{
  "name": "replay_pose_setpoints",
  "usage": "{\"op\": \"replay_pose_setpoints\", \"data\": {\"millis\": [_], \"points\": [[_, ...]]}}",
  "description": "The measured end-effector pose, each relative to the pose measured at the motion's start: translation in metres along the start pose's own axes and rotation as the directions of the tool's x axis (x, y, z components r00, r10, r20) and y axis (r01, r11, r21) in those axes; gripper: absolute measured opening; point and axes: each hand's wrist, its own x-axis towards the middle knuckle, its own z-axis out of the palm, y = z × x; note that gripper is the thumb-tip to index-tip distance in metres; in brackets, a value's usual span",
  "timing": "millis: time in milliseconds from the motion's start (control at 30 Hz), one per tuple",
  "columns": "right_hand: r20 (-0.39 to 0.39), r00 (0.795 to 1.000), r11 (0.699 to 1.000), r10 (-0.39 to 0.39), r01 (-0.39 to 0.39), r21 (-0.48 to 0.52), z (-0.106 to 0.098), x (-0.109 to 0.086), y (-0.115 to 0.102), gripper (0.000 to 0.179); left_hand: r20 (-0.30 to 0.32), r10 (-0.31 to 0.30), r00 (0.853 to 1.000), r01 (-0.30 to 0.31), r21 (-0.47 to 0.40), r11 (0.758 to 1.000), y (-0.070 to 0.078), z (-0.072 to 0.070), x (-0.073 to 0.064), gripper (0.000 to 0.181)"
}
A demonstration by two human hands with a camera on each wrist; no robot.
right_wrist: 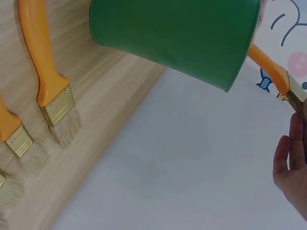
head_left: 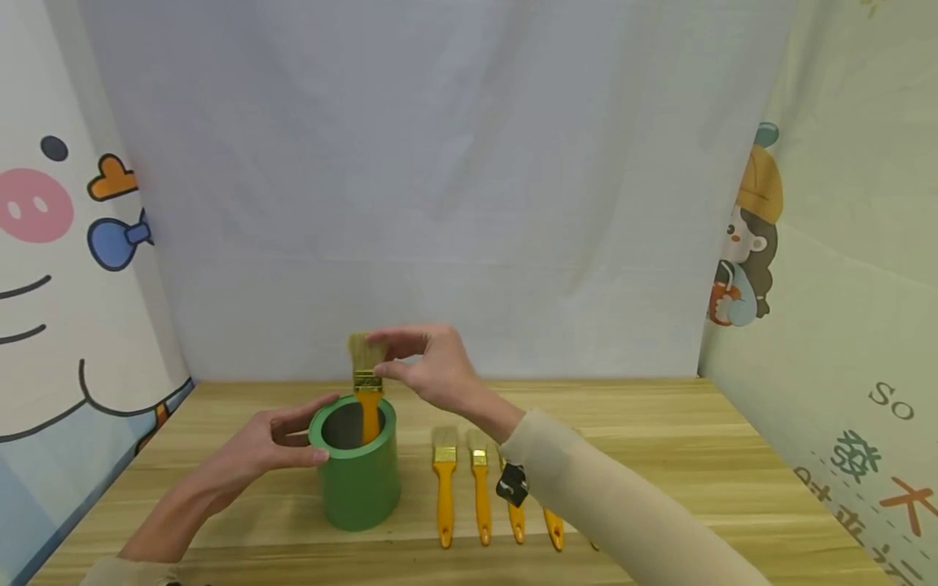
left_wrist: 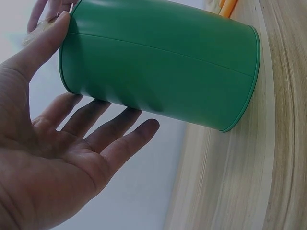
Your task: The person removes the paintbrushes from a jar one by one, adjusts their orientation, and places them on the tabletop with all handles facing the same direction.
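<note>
A green can (head_left: 359,492) stands upright on the wooden table, its round mouth facing up. My left hand (head_left: 264,443) holds it near the top, thumb at the near rim and fingers along the far side; in the left wrist view the fingertips touch the green wall (left_wrist: 158,62). Over the mouth, my right hand (head_left: 440,370) pinches a paintbrush (head_left: 371,415) by its bristle end, bristles up. The orange handle points down, its lower end hidden inside the can. From the right wrist view, part of that handle (right_wrist: 271,67) shows outside the rim.
Right of the can, several paintbrushes lie in a row, bristles away from me, the nearest being a wide orange-handled one (head_left: 444,505). My right sleeve (head_left: 608,480) covers part of the row. A pale cloth (head_left: 440,203) hangs behind the table, with printed cloths at both sides.
</note>
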Motion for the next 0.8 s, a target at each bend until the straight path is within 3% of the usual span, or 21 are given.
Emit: {"op": "replay_pose_setpoints", "data": {"millis": [333,800], "points": [[-0.017,1.000,1.000,0.014,-0.014,0.025,-0.010,0.010,-0.016,0.031,0.007,-0.008,1.000,0.008,0.002,1.000,-0.001,-0.002,0.001,0.082],[-0.090,0.994,0.995,-0.062,0.068,0.066,-0.024,0.019,-0.028,0.032,-0.004,-0.013,1.000,0.013,0.008,1.000,0.001,-0.001,0.001,0.083]]}}
